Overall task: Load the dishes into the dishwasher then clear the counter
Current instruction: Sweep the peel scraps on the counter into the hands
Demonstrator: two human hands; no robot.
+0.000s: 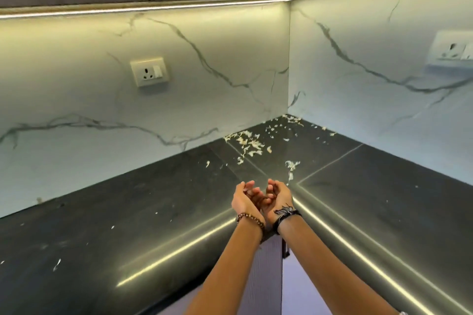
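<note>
1. The dark worktop (158, 212) fills the corner below the marble backsplash (204, 79), with no dishes on it, so the loading step looks finished; the dishwasher is out of view.
2. Pale food scraps (249, 144) lie scattered toward the corner, with stray flecks further left, so clearing is unfinished by my judgement.
3. The left hand (245, 201) and right hand (277, 198) meet over the front edge, palms up, cupped side by side with fingers loosely curled. Whether they cradle any scraps I cannot tell.
</note>
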